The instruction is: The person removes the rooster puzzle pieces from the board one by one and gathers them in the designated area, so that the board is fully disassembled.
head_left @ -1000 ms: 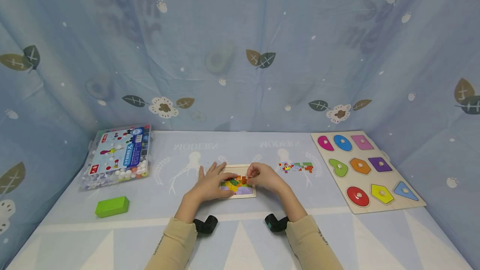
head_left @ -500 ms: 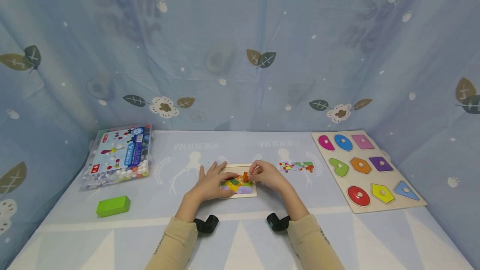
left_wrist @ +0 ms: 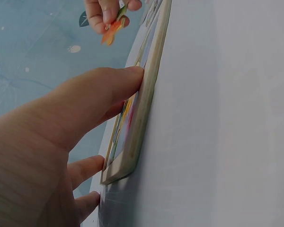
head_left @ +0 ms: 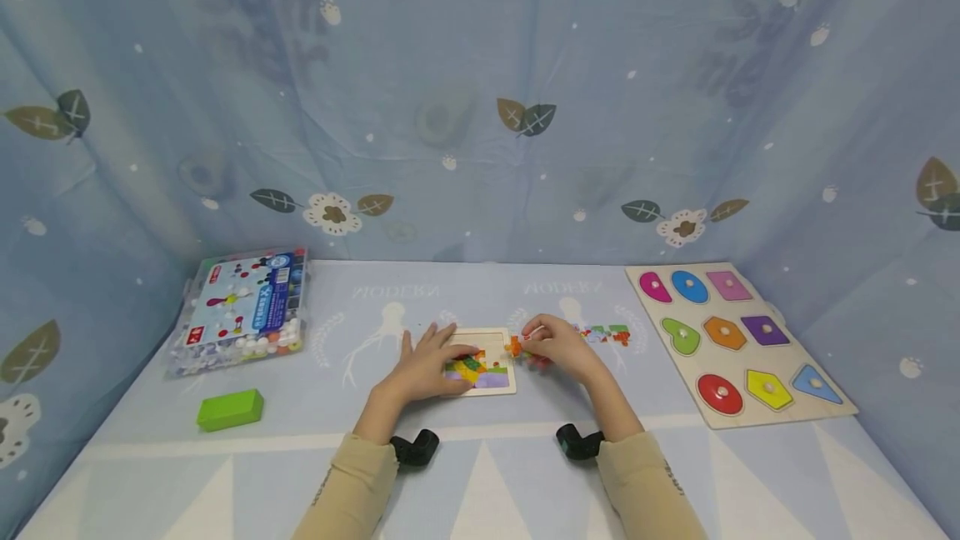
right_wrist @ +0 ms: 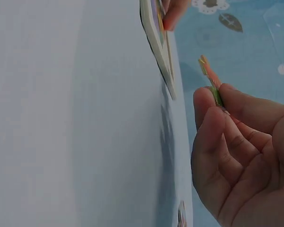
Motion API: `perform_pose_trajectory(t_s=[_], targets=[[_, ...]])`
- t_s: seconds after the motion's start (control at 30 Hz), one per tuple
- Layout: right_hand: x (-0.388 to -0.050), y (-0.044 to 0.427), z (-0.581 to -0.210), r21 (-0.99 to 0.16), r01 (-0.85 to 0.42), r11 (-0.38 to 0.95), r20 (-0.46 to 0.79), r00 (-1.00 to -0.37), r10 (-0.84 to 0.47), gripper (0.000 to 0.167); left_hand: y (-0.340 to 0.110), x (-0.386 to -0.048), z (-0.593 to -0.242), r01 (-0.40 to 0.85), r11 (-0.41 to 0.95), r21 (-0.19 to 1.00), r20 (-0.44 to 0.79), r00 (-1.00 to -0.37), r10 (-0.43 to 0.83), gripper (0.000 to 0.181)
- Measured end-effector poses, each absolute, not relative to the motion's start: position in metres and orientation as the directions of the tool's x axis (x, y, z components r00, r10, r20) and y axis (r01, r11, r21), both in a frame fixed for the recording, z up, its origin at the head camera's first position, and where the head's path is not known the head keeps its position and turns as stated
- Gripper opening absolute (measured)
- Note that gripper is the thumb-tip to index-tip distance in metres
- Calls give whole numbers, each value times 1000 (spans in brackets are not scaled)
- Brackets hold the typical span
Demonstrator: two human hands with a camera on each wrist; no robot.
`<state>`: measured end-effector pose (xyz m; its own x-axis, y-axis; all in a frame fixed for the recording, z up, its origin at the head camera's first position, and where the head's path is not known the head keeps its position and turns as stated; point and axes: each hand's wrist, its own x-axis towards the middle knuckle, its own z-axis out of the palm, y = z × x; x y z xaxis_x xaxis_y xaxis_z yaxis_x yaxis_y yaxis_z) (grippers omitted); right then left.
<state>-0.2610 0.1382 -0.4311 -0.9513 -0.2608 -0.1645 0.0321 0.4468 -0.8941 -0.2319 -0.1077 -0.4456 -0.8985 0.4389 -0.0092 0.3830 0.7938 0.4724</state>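
A small wooden puzzle tray (head_left: 491,391) with a colourful, partly filled picture lies mid-table. My left hand (head_left: 426,367) rests over its left part with straight, spread fingers, the thumb (left_wrist: 128,80) on the near edge. Just right of the tray, my right hand (head_left: 561,347) pinches an orange and green puzzle piece (right_wrist: 212,78) between thumb and fingertips, held above the table. A reddish blur shows under those fingers in the head view; I cannot tell what it is. Beyond the right hand lies a row of joined puzzle pieces (head_left: 611,333), its left end hidden.
At the right stands a wooden shape board (head_left: 693,373) with coloured knobbed shapes. A clear plastic case (head_left: 240,307) of beads and parts lies at the back left, with a green block (head_left: 230,410) in front of it. A patterned curtain (head_left: 450,190) closes off the back.
My right hand has moved right, off the tray, lifting the orange piece out of it. Bare wood now shows in the tray's right part. The left hand stays put.
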Motion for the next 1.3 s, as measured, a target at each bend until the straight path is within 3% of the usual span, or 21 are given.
perform_pose_trajectory(t_s=[0.4, 0.6, 1.0, 1.3], targets=[[-256, 180, -431, -908, 52, 416, -147, -968, -202, 26, -108, -230, -448, 395, 784, 479, 8, -895, 446, 49], [-253, 201, -425, -901, 82, 426, -139, -985, -105, 35, -108, -230, -448, 394, 790, 470, 8, -896, 443, 50], [-253, 238, -414, -911, 151, 383, -162, -987, 4, 36, -108, -231, -448, 386, 795, 467, 9, -902, 432, 49], [-249, 255, -412, -865, 218, 452, -214, -975, 60, 36, -108, -232, -446, 397, 791, 465, 12, -897, 443, 49]])
